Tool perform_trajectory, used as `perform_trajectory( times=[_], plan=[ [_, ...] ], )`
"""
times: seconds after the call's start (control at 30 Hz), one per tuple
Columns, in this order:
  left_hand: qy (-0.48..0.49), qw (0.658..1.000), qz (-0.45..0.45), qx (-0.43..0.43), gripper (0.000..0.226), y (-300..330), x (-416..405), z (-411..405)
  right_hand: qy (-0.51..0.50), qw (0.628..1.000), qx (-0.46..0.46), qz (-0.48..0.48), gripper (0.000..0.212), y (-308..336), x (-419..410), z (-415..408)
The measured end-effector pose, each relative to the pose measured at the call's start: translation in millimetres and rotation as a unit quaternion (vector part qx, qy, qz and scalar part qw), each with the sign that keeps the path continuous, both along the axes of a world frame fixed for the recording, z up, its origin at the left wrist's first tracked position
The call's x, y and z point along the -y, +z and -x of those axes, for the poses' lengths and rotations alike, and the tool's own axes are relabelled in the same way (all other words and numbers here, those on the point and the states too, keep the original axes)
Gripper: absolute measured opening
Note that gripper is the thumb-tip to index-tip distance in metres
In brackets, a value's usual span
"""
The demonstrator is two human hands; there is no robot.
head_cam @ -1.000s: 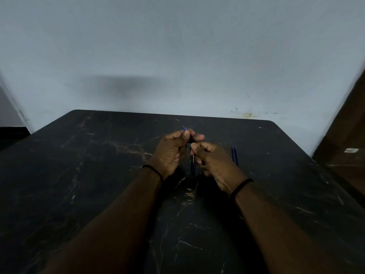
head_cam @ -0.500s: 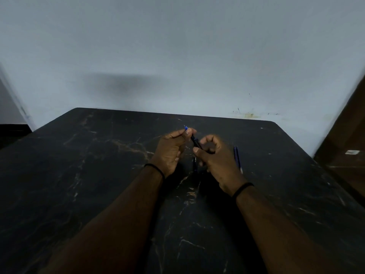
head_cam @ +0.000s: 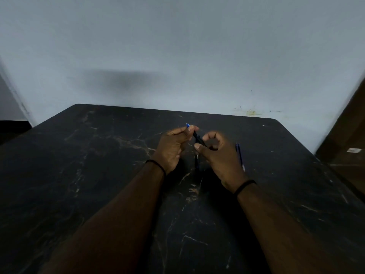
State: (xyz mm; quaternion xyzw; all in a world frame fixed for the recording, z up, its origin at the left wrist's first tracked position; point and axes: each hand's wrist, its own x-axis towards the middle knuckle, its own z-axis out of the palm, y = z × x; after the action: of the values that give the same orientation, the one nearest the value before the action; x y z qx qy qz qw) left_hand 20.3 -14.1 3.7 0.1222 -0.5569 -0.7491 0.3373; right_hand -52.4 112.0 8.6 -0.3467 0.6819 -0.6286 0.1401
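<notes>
A dark pen [head_cam: 198,138] with a blue tip is held slanted above the black marble table [head_cam: 98,165], tip pointing up and left. My left hand [head_cam: 173,148] pinches it near the blue tip. My right hand [head_cam: 219,155] pinches its lower end between thumb and curled fingers. Under the hands a second dark pen part [head_cam: 197,163] lies on the table, partly hidden.
A blue pen [head_cam: 240,155] lies on the table just right of my right hand. A pale wall [head_cam: 177,56] stands behind the table's far edge. A brown wooden surface [head_cam: 347,139] rises at the right.
My hands have drawn slightly apart, so more of the pen shows between them. My right hand's fingers have loosened into an open curl around the pen's lower end.
</notes>
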Motion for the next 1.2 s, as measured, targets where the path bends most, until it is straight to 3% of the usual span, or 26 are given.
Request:
perform_trajectory(
  times=[0.17, 0.37, 0.53, 0.67, 0.87, 1.07, 1.13, 1.2],
  plan=[
    [-0.042, 0.999, -0.014, -0.024, 0.017, 1.3, -2.7, -0.8, -0.011, 0.998, -0.019, -0.061, 0.041, 0.0, 1.8, -1.2],
    [-0.011, 1.0, 0.012, 0.021, 0.02, -2.0, 2.2, 0.1, -0.004, 0.999, -0.039, -0.025, 0.012, -1.3, -0.3, 1.1],
    [-0.027, 1.0, -0.006, 0.0, 0.017, -1.1, 1.5, 1.0, -0.009, 0.999, -0.02, -0.029, 0.018, -1.9, 0.1, 0.0],
    [-0.024, 1.0, 0.005, 0.008, 0.017, -1.3, 1.1, 0.9, -0.016, 0.996, -0.043, -0.071, 0.042, -0.5, 2.3, -1.5],
    [-0.012, 0.999, 0.017, 0.025, 0.017, -2.7, 2.5, 0.2, -0.024, 0.997, -0.066, -0.027, 0.011, 1.6, -2.3, -2.8],
    [-0.015, 1.0, -0.006, 0.012, 0.017, -1.1, -0.1, 2.7, -0.027, 0.998, -0.046, -0.026, 0.024, 3.0, -0.8, -5.8],
    [-0.011, 1.0, 0.0, 0.014, 0.017, -1.7, 0.2, 2.7, -0.04, 0.997, -0.058, -0.04, 0.043, 2.9, 1.0, -3.3],
    [-0.009, 1.0, 0.005, 0.016, 0.018, -2.7, 1.0, 2.9, -0.039, 0.995, -0.074, -0.06, 0.045, 2.0, 1.7, -1.7]
  ],
)
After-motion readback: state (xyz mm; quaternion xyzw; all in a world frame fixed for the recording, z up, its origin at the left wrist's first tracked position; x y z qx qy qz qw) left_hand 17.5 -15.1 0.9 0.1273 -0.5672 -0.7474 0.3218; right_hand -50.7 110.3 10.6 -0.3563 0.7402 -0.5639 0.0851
